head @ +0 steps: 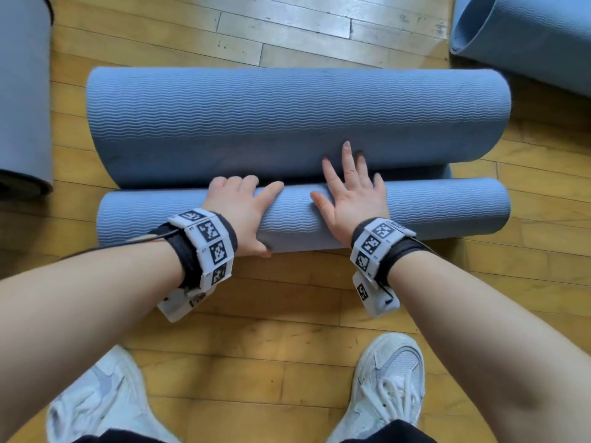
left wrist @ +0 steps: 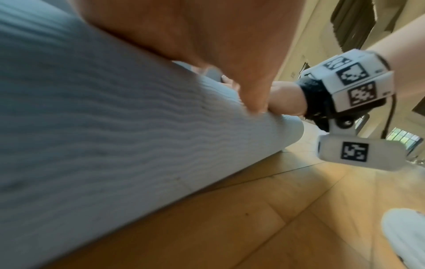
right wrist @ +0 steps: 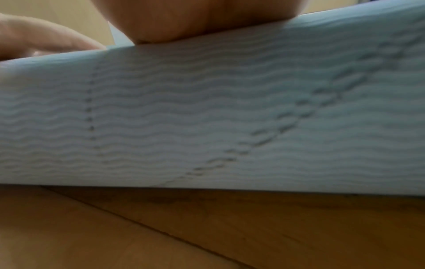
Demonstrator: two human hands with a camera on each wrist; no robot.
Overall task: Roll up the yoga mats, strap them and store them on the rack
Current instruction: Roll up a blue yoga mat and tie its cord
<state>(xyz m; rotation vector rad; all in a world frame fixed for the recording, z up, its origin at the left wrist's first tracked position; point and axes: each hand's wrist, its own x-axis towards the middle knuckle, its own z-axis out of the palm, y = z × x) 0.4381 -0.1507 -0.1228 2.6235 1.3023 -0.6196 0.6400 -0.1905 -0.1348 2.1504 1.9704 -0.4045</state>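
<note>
the pale blue ribbed foam yoga mat [head: 297, 123] lies across the yellow wooden plank floor [head: 287, 314], its near end wound into a narrow roll [head: 447, 209] and the rest humped up in a loose bulge just beyond that roll. the left hand [head: 238, 212] sits on top of the roll, fingers curled over its far side and thumb stretched along the crest, so it grips the roll. the right hand [head: 351, 193] lies beside it on the roll, fingers straight and spread, tips touching the bulge, holding nothing. the foam looks light, soft and springy, likely to loosen if released; its ribbing should give good friction. it is best held from above with both palms pressing down near the roll's middle.
</note>
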